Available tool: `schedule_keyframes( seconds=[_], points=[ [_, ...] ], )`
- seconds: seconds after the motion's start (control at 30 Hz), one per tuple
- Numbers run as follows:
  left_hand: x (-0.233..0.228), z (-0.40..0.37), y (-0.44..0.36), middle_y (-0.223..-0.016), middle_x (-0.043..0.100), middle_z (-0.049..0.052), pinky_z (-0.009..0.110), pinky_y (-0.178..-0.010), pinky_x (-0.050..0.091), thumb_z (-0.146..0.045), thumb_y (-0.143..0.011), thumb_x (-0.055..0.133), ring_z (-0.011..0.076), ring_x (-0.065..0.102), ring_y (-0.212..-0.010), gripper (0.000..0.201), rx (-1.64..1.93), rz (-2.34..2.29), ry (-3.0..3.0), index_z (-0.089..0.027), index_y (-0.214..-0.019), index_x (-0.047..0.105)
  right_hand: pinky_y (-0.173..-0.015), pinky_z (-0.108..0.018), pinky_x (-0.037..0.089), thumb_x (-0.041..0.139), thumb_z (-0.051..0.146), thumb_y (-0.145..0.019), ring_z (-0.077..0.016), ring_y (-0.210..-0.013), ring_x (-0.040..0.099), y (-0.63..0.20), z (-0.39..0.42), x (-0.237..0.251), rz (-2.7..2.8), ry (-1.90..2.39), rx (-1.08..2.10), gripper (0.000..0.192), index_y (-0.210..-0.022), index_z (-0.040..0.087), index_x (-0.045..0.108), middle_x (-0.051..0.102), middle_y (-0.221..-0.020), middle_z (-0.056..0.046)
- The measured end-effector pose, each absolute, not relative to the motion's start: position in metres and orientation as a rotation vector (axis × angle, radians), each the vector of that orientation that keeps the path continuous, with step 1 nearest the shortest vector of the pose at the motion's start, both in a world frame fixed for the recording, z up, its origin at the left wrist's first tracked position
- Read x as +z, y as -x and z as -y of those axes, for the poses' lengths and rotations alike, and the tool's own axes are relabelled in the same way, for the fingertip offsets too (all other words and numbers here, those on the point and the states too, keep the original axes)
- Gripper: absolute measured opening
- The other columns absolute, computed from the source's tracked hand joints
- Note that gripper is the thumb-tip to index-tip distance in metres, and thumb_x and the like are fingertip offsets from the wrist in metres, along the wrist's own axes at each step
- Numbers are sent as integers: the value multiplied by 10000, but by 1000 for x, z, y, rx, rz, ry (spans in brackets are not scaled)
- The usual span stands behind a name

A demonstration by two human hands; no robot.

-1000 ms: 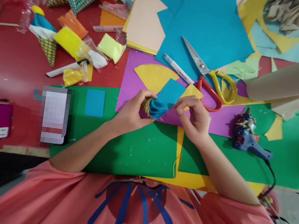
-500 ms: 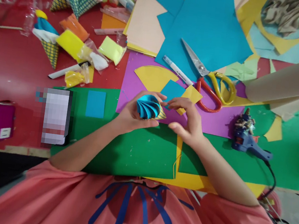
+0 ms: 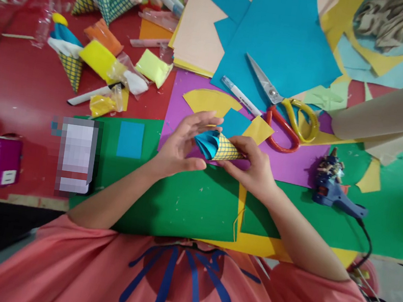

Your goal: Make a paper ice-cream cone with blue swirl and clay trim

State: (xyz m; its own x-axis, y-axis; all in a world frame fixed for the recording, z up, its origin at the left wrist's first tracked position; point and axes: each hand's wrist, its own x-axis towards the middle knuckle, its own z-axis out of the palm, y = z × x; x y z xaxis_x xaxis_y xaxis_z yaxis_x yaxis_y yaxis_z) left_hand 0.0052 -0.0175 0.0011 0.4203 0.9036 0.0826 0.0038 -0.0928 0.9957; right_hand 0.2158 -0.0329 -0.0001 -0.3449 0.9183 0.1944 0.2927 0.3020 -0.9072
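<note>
A small paper ice cream cone (image 3: 228,150) lies sideways in the air over the green and purple sheets, its tip to the right. Yellow with a dark grid, it has folded blue paper (image 3: 207,144) fanned out of its wide end. My right hand (image 3: 255,165) pinches the cone near the tip between thumb and fingers. Around the blue end, my left hand (image 3: 182,146) is spread, fingers above and thumb below, with a gap to the paper. Just beyond the hands lie a blue paper square (image 3: 235,124) and a yellow fan-shaped piece (image 3: 211,103).
Scissors (image 3: 273,96) and a white marker (image 3: 242,96) lie beyond my hands. A blue glue gun (image 3: 338,196) with a cord is at right, near a large paper roll (image 3: 388,109). A phone (image 3: 77,154) is at left. Clay packets (image 3: 100,61) and another finished cone (image 3: 69,57) sit upper left.
The cone has turned from its blue end facing up to lying sideways. My right hand has taken hold of its tip end, and my left hand has loosened and opened.
</note>
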Motion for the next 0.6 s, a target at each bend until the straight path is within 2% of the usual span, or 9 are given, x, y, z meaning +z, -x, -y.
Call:
schedule_keyframes(
  seconds=[0.1,0.17,0.23,0.37,0.6],
  points=[
    [3,19,-6,-1292,632,33,494,-1085,477,-604,-861,551,246,586,-1250,406,1028,-972,-1533,-335,-1163,588,-771,-328,598,694,258,-807,-201,-952,703,-215,34,-5,1843,1111,1051,401,-1160,206,510,697,-1082,-82],
    [5,21,-8,-1222,668,35,469,-1067,494,-500,-907,542,224,614,-1204,260,1033,-1009,-1578,-301,-1042,641,-758,-331,596,693,305,-813,-219,-978,701,-213,34,-7,1885,1120,1070,460,-1206,199,480,689,-1104,-101],
    [7,23,-10,-1203,678,31,436,-1044,511,-406,-912,570,203,627,-1180,168,1022,-989,-1599,-288,-1005,645,-731,-337,594,702,411,-812,-244,-988,701,-212,34,-6,1925,1132,1067,534,-1239,190,471,689,-1113,-120],
    [8,24,-11,-1212,671,53,417,-1026,520,-327,-903,575,197,625,-1182,114,1009,-967,-1588,-248,-981,599,-710,-339,589,667,557,-809,-250,-930,712,-211,36,-5,1955,1163,978,585,-1247,201,510,698,-1131,-123],
    [7,24,-8,-1161,685,65,392,-967,541,-298,-872,571,191,638,-1120,83,926,-1088,-1738,-220,-879,599,-754,-349,581,660,501,-839,-241,-945,686,-209,37,-4,2041,1150,838,498,-1232,213,560,687,-1091,-109]
  ],
)
